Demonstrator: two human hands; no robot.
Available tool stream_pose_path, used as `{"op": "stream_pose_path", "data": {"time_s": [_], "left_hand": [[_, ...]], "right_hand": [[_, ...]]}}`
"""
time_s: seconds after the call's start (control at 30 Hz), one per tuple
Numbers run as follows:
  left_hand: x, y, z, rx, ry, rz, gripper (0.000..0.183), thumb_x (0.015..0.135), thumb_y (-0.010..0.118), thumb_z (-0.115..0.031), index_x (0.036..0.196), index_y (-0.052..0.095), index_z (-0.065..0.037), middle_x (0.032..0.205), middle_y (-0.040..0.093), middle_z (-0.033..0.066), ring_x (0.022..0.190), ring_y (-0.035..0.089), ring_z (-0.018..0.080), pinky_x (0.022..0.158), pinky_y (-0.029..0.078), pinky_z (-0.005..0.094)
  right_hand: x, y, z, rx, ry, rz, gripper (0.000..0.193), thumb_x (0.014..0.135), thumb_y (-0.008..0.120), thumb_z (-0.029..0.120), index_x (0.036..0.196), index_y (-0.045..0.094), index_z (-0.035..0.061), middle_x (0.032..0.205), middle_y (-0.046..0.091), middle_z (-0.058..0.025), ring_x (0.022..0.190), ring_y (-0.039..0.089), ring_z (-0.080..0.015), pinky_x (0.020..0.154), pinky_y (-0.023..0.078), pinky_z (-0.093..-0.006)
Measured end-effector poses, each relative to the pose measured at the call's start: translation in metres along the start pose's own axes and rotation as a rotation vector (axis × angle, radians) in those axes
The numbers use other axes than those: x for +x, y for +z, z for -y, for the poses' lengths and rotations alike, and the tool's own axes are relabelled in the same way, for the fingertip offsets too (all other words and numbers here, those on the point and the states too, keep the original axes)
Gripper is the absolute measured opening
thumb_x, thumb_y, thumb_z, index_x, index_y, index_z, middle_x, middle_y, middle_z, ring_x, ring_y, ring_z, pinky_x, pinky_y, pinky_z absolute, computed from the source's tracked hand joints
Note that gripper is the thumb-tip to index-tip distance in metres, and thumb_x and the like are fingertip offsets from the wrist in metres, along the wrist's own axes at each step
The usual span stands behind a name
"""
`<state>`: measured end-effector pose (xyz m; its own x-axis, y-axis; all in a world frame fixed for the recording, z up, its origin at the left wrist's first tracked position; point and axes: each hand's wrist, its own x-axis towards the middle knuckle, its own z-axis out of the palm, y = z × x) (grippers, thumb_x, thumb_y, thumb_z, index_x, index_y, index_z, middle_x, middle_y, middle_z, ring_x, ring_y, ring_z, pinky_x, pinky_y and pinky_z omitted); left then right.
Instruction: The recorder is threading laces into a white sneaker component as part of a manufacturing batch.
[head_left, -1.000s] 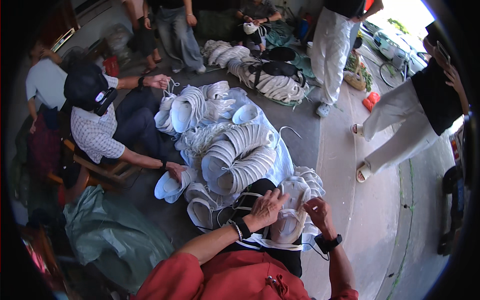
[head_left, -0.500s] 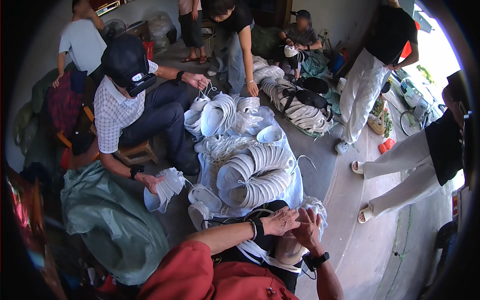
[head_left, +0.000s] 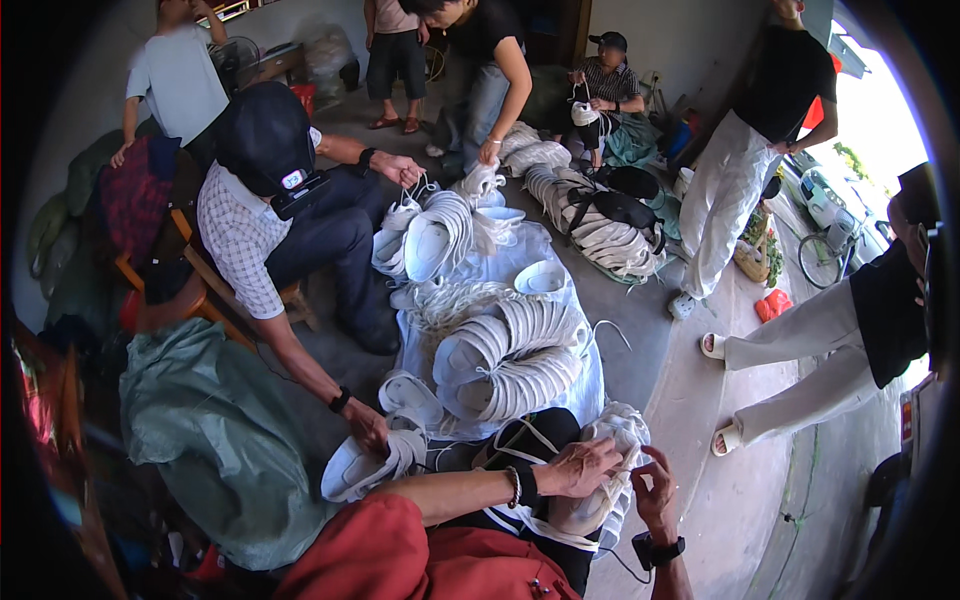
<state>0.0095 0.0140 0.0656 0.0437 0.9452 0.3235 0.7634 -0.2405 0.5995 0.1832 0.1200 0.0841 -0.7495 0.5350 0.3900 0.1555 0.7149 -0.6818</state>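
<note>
A white corded shoe-like piece (head_left: 622, 432) rests over my lap, with pale straps (head_left: 545, 522) running beneath it. My left hand (head_left: 585, 468) lies along its near side, fingers bent and pressed to its edge. Just to the right, my right hand (head_left: 655, 492) is raised slightly off the piece, its thumb and index finger pinched together. Whatever lies in that pinch is too fine to make out. Beyond my lap, nested white shoes (head_left: 530, 345) curve in a stack on a pale sheet (head_left: 590, 385).
At left, a seated person (head_left: 245, 220) reaches toward white shoes (head_left: 365, 470) beside my left arm. A green sack (head_left: 215, 450) stands near me on that side. Another person (head_left: 490, 75) bends over the far shoes. More bundled shoes (head_left: 600, 220) lie behind; a standing person's legs (head_left: 800, 340) are at right.
My right hand has drawn away from my left, to the right and slightly down. The seated person's lower hand has brought the shoes closer to my arm. The bending person has lifted a white bundle.
</note>
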Motion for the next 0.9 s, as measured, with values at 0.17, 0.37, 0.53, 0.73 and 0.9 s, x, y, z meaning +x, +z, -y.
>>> {"op": "stream_pose_path", "data": {"time_s": [0.17, 0.37, 0.53, 0.73, 0.9], "left_hand": [[0.013, 0.010, -0.014, -0.266, -0.121, -0.023, 0.014, 0.080, 0.053, -0.012, 0.079, 0.058, 0.000, 0.072, 0.057, 0.0181, 0.070, 0.059, 0.0360, 0.067, 0.048, 0.0415], [0.015, 0.013, -0.032, -0.159, -0.047, 0.000, 0.018, 0.081, 0.052, -0.015, 0.074, 0.052, 0.001, 0.065, 0.054, 0.0199, 0.064, 0.058, 0.0353, 0.059, 0.044, 0.0416], [0.008, 0.023, -0.125, -0.664, 0.365, -0.056, 0.014, 0.078, 0.057, -0.011, 0.073, 0.051, 0.001, 0.062, 0.053, 0.0182, 0.058, 0.055, 0.0303, 0.054, 0.041, 0.0370], [0.016, 0.040, -0.079, -0.576, -0.199, -0.097, 0.017, 0.067, 0.062, -0.011, 0.062, 0.050, 0.001, 0.055, 0.051, 0.0167, 0.051, 0.052, 0.0236, 0.048, 0.038, 0.0361], [0.016, 0.038, -0.037, -0.646, -0.596, -0.079, 0.016, 0.076, 0.056, -0.012, 0.075, 0.056, 0.003, 0.059, 0.055, 0.0141, 0.050, 0.057, 0.0209, 0.045, 0.042, 0.0318]], "right_hand": [[-0.002, -0.005, 0.009, 0.116, 0.097, 0.055, 0.011, 0.073, 0.063, 0.000, 0.083, 0.061, 0.0015, 0.092, 0.063, -0.0136, 0.081, 0.063, -0.0252, 0.067, 0.050, -0.0338], [-0.006, -0.012, -0.006, 0.064, 0.249, 0.251, 0.023, 0.076, 0.063, 0.008, 0.099, 0.061, 0.0060, 0.073, 0.063, -0.0092, 0.062, 0.062, -0.0210, 0.056, 0.049, -0.0311], [0.007, -0.003, -0.011, -0.243, 0.096, 0.389, 0.024, 0.074, 0.062, 0.015, 0.097, 0.059, 0.0104, 0.073, 0.062, -0.0147, 0.064, 0.061, -0.0318, 0.055, 0.048, -0.0390], [0.024, -0.010, -0.011, -0.517, -0.014, 0.571, 0.023, 0.070, 0.066, 0.025, 0.088, 0.059, 0.0139, 0.072, 0.064, -0.0103, 0.065, 0.062, -0.0306, 0.055, 0.046, -0.0429], [0.037, -0.011, -0.012, -0.547, -0.007, 0.762, 0.028, 0.064, 0.070, 0.026, 0.087, 0.062, 0.0134, 0.073, 0.065, -0.0083, 0.069, 0.064, -0.0280, 0.060, 0.049, -0.0393]]}}
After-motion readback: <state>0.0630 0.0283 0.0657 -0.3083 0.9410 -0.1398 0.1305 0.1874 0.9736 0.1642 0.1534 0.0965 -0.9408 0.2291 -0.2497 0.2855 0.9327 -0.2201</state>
